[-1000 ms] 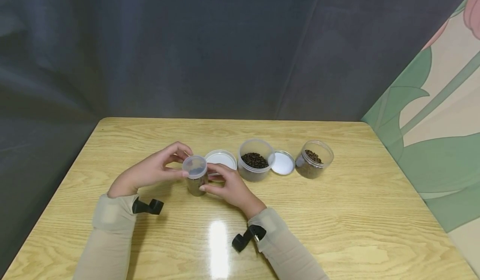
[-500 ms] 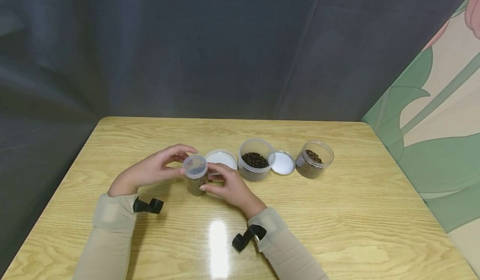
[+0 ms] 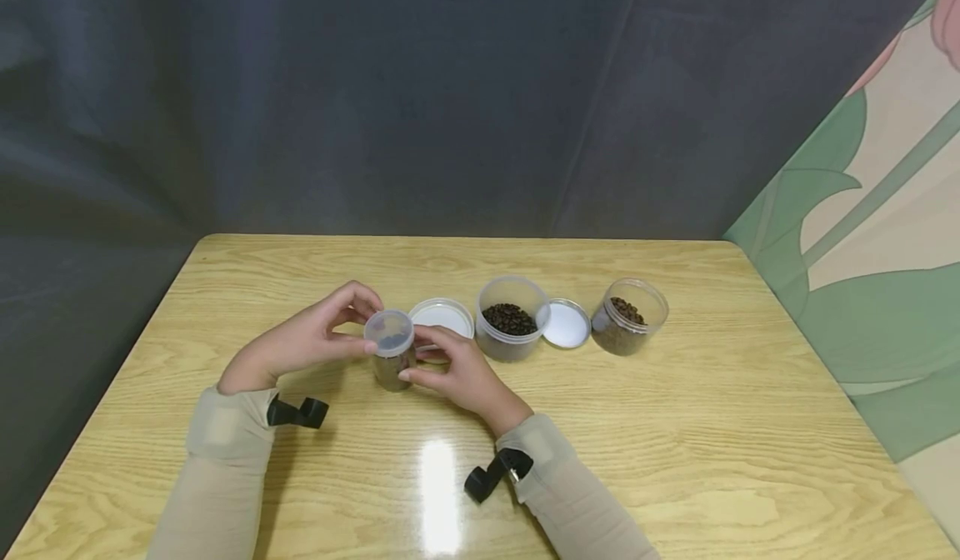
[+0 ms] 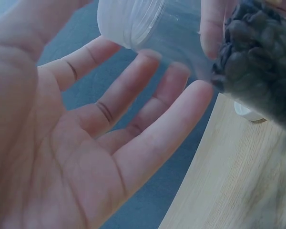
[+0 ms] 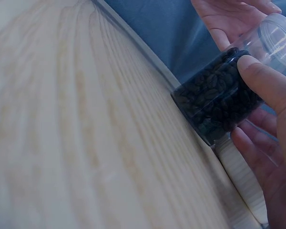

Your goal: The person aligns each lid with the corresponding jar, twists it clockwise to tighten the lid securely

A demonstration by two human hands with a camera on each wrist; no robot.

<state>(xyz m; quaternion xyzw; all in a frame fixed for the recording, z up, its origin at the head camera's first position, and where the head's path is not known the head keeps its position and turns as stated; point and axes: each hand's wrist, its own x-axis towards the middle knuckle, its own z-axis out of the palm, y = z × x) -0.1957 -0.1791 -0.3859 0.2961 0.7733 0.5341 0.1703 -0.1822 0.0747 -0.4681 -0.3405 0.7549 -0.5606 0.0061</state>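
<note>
A small clear jar (image 3: 387, 371) of dark coffee beans stands upright on the table, with a translucent lid (image 3: 390, 332) on top. My left hand (image 3: 318, 339) holds this lid by its rim, thumb on the near left and fingers at the far side. My right hand (image 3: 467, 374) grips the jar's body from the right. In the left wrist view, fingertips touch the jar around the lid and upper wall. The right wrist view shows the thumb pressed across the beans (image 5: 212, 93), with fingers round the other side.
Behind the right hand lies a white lid (image 3: 442, 317). An uncovered tub (image 3: 510, 348) of dark beans stands right of it, then a silver-rimmed lid (image 3: 567, 325) and an uncovered jar (image 3: 618, 340) of browner beans. A dark curtain (image 3: 450, 102) hangs behind the table.
My left fingers shift slightly forward and right around the lid, then come back to about where they were. The right hand and jar stay in place.
</note>
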